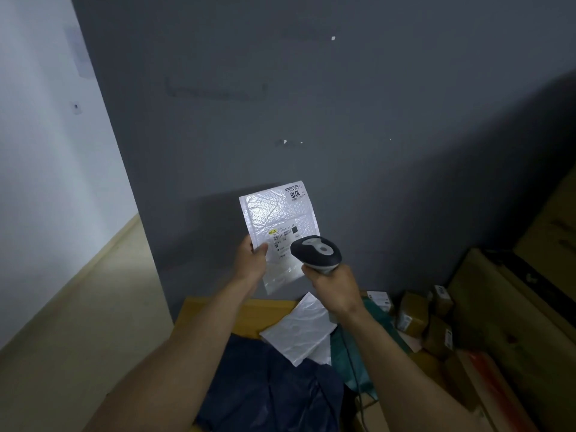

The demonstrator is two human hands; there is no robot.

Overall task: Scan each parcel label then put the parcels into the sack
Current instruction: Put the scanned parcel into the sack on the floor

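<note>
My left hand (pixel 253 259) pinches the lower left edge of a white bubble mailer (pixel 277 213) and holds it upright before the grey wall, label side toward me. A printed label (pixel 285 237) sits at its middle and a second tag reading 1018 at its top right corner. My right hand (pixel 332 283) grips the handle of a grey and black barcode scanner (pixel 316 251), whose head overlaps the mailer's lower right part. Another white bubble mailer (pixel 299 332) lies flat below. A dark blue sack (pixel 268 388) lies crumpled beneath my arms.
A yellow table edge (pixel 218 310) runs under the flat mailer. Several small brown cardboard parcels (pixel 417 316) are piled at the right, beside large cardboard boxes (pixel 514 307). A green bag (pixel 346 353) lies next to the sack. The scanner cable (pixel 355 369) hangs down.
</note>
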